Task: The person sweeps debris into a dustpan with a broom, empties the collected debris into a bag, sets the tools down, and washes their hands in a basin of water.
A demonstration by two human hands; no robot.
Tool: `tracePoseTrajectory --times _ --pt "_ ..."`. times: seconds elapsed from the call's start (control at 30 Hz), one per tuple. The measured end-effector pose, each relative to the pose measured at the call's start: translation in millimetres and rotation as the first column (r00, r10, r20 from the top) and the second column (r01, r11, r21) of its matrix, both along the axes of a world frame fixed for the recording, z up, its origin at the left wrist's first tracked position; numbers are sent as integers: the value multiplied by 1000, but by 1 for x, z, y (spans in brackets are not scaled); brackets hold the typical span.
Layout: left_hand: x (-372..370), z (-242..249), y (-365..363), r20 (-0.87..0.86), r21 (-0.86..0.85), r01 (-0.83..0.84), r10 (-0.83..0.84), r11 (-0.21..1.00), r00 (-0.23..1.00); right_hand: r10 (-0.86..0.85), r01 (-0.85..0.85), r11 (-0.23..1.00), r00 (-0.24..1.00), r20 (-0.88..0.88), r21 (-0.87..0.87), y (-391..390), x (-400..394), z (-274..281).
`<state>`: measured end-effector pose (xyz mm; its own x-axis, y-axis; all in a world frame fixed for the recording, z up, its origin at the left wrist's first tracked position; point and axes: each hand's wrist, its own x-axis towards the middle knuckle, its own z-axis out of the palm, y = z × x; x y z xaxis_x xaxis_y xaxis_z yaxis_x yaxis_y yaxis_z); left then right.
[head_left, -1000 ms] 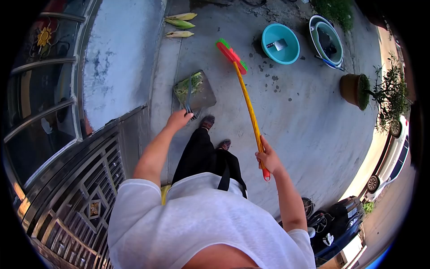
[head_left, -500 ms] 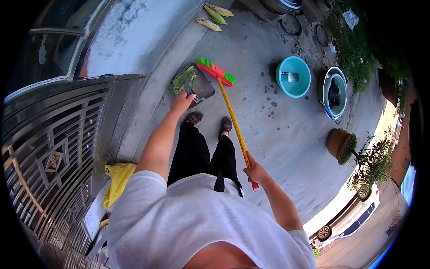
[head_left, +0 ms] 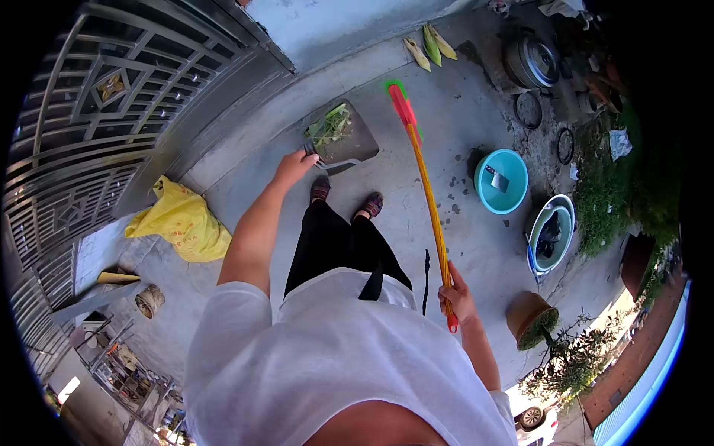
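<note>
My left hand (head_left: 295, 169) is closed around the handle of a dark dustpan (head_left: 363, 137). Green leafy scraps (head_left: 329, 125) lie in the pan, mostly on its left side. Near the lower end of its yellow stick, my right hand (head_left: 459, 299) grips a broom (head_left: 428, 186). The broom's red head (head_left: 401, 106), with green bristles along its edge, points away from me, to the right of the dustpan and apart from it. Both of my feet (head_left: 370, 204) stand on the concrete just behind the pan.
Ears of corn in husks (head_left: 431, 48) lie by the wall. On the right are a turquoise basin (head_left: 485, 201) with a cleaver (head_left: 497, 178) inside, a bucket (head_left: 532, 256) and a potted plant (head_left: 524, 316). A yellow sack (head_left: 186, 227) sits left, beside the metal gate (head_left: 141, 97).
The view has turned toward the gate side. The broom head has swung away from the dustpan, which it overlapped before, and turned more edge-on. Both hands keep their holds.
</note>
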<state>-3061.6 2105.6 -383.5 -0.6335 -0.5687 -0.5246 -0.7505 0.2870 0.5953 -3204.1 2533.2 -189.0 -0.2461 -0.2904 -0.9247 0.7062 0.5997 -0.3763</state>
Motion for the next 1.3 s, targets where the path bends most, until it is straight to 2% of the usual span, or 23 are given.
tracePoseTrajectory --times 0.07,0.13,0.2,0.3,0.37,0.4,0.47,0.6,0.67,0.7,0.77,0.9,0.97,1.03,1.1,1.17,1.23,1.3 --pt "25 15 9 -31 93 -140 144 986 989 121 -118 992 991 -62 52 -23 -15 -17" --pt "48 28 14 -47 114 -226 233 967 971 250 -234 965 956 -152 115 -41 -25 -44" --pt "71 26 19 -54 148 -300 311 942 949 265 -251 962 952 -153 104 -54 -29 -69" --pt "104 9 22 -6 140 -360 364 922 931 312 -304 949 944 -104 85 -72 -10 -87" --pt "118 -9 25 112 1 -283 281 959 953 486 -467 869 867 -111 162 -83 25 -89" --pt "122 -14 29 151 7 -271 267 962 952 523 -503 847 847 -98 171 -84 43 -88" --pt "131 -25 35 153 -18 -288 287 957 946 595 -576 797 801 -70 179 -82 83 -85" --pt "161 -47 46 116 -55 -318 323 946 939 604 -602 789 797 22 122 -83 135 -62" --pt "184 -46 48 93 -28 -337 338 941 936 395 -396 918 903 168 -28 -74 141 -50" --pt "194 -43 43 67 -15 -339 339 941 938 409 -409 912 899 157 -30 -71 145 -41" --pt "222 -47 39 42 -4 -363 362 932 931 254 -249 967 934 252 -53 -68 152 -20" --pt "283 -38 44 1 61 -446 447 893 894 272 -261 962 944 188 -80 -75 175 14" --pt "309 -29 55 -42 29 -521 522 853 852 177 -150 979 961 212 -136 -86 177 20" --pt "335 -23 70 -70 135 -609 621 781 781 184 -147 975 955 232 -169 -108 186 25" --pt "360 3 85 -120 183 -662 685 726 718 42 18 982 949 311 -187 -137 192 17" --pt "378 12 101 -191 239 -738 776 631 601 88 -5 972 935 343 -235 -167 189 -1" --pt "393 26 111 -194 274 -778 825 565 531 34 71 961 930 367 -267 -201 186 -14" --pt "407 43 112 -196 313 -803 862 508 468 90 31 947 930 355 -321 -241 192 -18"
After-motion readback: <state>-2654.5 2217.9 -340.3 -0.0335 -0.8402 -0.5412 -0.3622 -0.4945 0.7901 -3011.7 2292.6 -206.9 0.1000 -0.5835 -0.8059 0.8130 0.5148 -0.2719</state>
